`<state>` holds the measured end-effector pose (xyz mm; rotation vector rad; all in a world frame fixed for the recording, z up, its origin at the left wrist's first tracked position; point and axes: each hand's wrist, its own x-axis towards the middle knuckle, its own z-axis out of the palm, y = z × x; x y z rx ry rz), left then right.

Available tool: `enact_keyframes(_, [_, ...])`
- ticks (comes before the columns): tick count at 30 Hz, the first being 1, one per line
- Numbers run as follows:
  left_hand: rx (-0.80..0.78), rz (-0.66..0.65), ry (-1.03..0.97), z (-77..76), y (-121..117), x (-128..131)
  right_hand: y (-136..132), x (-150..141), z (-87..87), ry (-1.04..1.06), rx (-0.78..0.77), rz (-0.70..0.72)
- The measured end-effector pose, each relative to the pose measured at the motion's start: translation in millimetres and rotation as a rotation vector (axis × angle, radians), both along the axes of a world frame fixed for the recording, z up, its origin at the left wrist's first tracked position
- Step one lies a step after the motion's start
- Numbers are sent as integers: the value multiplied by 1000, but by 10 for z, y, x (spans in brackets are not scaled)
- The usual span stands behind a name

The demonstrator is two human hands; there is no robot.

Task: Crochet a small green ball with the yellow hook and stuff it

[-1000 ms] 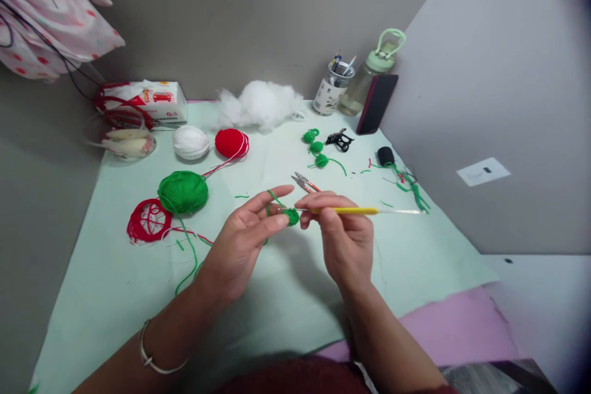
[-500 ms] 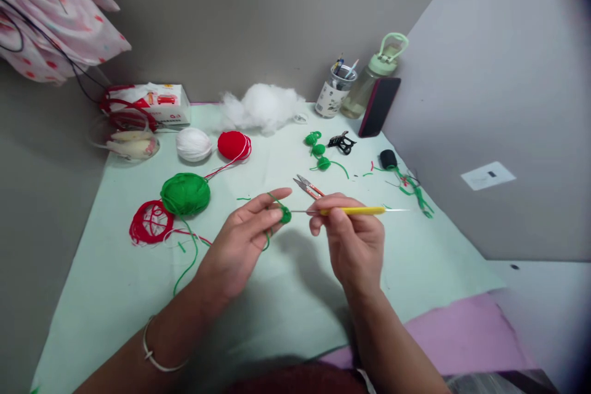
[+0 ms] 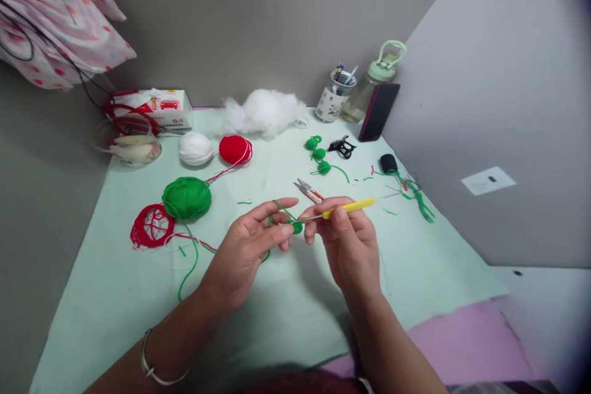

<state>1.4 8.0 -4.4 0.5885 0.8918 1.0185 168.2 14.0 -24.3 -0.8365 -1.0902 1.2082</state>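
My left hand (image 3: 252, 243) pinches a small green crochet piece (image 3: 298, 228) between thumb and fingers, with green yarn running over its raised index finger. In my right hand (image 3: 348, 240) is a crochet hook (image 3: 355, 205) with a yellow handle, held like a pen. Its metal shaft points left and its tip meets the green piece, with yarn around it. A green yarn ball (image 3: 187, 197) lies to the left, a strand trailing from it toward my left forearm. Just behind my right fingers are thread snips (image 3: 308, 191), partly covered.
White yarn (image 3: 195, 149) and red yarn (image 3: 235, 149) balls sit behind the green one. White stuffing (image 3: 265, 112) lies at the back. Small green crocheted balls (image 3: 318, 152) and a black hair clip (image 3: 342, 148) are right of centre. A phone (image 3: 379, 112) leans against a bottle (image 3: 362, 92).
The green piece and my left hand have shifted slightly right. My right hand has moved slightly left; the hook now tilts more, its tip in the piece with yarn over the shaft.
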Motion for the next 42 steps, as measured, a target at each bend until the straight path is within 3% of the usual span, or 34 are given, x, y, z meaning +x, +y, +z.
enact_keyframes(6, [75,61,83,-64,-17,-4,-91,1,14,-210,145,-92])
enact_keyframes(12, [201,183,354,-97,-70,44,-175,21,-49,-674,556,-173])
enact_keyframes(16, [127,167,202,-89,-95,75,-215,17,-67,-892,722,-214])
enact_keyframes(18, [5,62,3,-81,-73,65,-216,17,-56,-908,717,-226])
enact_keyframes(21, [-123,-26,-205,-57,-12,17,-173,19,-35,-655,571,-247])
enact_keyframes(24, [-78,36,-191,-32,18,-24,-101,3,-16,-297,298,-195])
enact_keyframes(26, [-21,39,-109,-30,1,-23,-68,-26,-4,-193,222,-137])
enact_keyframes(31, [63,77,14,-73,-75,46,-114,-86,-33,-392,365,-155])
enact_keyframes(34, [-8,56,-76,-99,-71,65,-164,-56,-80,-629,544,-209])
enact_keyframes(36, [-82,2,-180,-108,-39,50,-161,-17,-86,-661,585,-231])
enact_keyframes(39, [-105,19,-257,-117,15,7,-105,26,-51,-419,374,-234])
enact_keyframes(42, [-33,46,-134,-129,25,-11,-51,22,-24,-170,148,-97])
